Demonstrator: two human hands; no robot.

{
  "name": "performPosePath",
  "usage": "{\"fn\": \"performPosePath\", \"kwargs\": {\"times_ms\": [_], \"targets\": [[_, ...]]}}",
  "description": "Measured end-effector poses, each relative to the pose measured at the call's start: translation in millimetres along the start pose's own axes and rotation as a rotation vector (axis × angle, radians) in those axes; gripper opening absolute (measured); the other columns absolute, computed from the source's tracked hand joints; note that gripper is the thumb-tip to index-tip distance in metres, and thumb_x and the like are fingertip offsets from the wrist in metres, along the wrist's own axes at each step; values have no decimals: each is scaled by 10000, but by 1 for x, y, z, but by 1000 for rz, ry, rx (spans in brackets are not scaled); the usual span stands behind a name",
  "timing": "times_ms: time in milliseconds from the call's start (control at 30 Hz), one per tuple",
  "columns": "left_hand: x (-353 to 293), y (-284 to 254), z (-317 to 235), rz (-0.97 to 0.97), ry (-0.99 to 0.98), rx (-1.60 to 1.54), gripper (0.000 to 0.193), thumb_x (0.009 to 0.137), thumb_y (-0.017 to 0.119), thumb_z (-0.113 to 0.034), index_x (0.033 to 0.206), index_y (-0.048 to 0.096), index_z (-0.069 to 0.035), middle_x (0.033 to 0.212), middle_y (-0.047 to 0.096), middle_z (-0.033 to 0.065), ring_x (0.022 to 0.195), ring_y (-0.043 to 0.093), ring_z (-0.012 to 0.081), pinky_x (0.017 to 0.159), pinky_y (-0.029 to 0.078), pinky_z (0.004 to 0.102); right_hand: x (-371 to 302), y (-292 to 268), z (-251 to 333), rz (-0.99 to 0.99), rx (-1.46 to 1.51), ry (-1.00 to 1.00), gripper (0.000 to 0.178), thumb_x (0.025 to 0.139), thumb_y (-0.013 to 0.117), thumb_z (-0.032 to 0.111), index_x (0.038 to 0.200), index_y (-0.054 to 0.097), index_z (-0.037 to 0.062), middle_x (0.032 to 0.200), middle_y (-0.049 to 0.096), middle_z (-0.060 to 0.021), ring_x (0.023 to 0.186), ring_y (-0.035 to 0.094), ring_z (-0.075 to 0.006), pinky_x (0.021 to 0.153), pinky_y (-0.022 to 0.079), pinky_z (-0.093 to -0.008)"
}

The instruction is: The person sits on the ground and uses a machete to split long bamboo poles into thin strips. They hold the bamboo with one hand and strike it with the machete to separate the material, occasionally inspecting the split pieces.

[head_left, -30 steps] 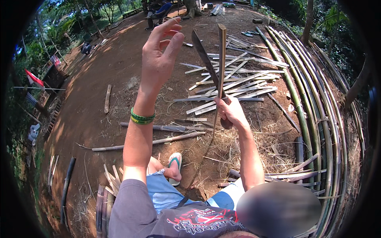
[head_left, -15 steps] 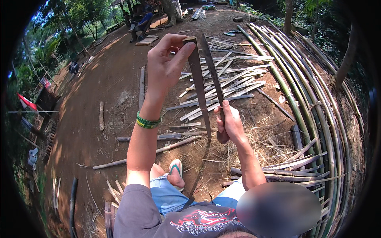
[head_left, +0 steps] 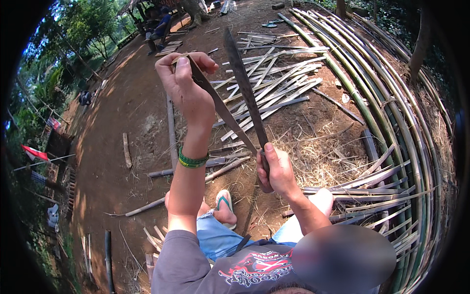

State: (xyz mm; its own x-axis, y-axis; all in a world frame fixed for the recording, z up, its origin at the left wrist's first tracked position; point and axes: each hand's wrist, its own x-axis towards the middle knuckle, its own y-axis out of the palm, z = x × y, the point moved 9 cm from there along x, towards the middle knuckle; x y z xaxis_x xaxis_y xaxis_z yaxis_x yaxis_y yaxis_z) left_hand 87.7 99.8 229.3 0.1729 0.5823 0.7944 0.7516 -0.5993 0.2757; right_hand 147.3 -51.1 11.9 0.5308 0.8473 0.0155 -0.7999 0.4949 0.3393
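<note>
In the head view, the left hand (head_left: 193, 100) is raised left of centre, its fingers (head_left: 183, 67) closed on the upper end of a thin strip (head_left: 228, 117). The strip slants down and rightward, its lower end beside the knife (head_left: 245, 81) near the handle; whether the two touch there cannot be told. The right hand (head_left: 281, 171), lower and to the right, has its fingers wrapped around the knife's handle. The blade points upward with a slight lean to the left, so that strip and blade form a narrow V open at the top. A green band (head_left: 192, 161) encircles the left wrist. Beyond the hands, pale split strips (head_left: 289, 81) lie crossed in a loose pile on the ground (head_left: 110, 181). Long poles (head_left: 379, 93) lie side by side along the right, curved by the lens. Shavings (head_left: 333, 159) cover the ground between pile and lap. Further split pieces (head_left: 372, 196) lie right of the right forearm. A sandalled foot (head_left: 225, 208) shows below the left wrist. At upper left, a person in blue (head_left: 160, 29) sits well apart.
</note>
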Motion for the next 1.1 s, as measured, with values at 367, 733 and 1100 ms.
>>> {"fn": "performPosePath", "kwargs": {"times_ms": [367,733,1100], "targets": [[-42,-14,-39,-247,117,208,395,970,525,-463,989,332,-119,603,412,24,455,311,61,377,215,195,-17,-14,-119,-150,-216,96,519,989,464,408,770,561,-53,573,537,-181,556,510,-182,546,428,-400],[-57,-26,-55,-206,135,318,434,998,353,-547,890,308,-129,546,302,-10,383,231,58,335,179,194,-21,-70,-223,-203,-417,348,545,981,446,453,869,615,-54,734,604,-255,724,611,-376,698,457,-446],[-72,-44,-70,-248,158,311,411,1009,313,-534,931,345,-132,595,253,-36,412,217,45,370,184,189,-19,-96,-291,-257,-526,353,498,982,449,424,886,624,-33,774,616,-281,803,620,-444,717,463,-465]]}}
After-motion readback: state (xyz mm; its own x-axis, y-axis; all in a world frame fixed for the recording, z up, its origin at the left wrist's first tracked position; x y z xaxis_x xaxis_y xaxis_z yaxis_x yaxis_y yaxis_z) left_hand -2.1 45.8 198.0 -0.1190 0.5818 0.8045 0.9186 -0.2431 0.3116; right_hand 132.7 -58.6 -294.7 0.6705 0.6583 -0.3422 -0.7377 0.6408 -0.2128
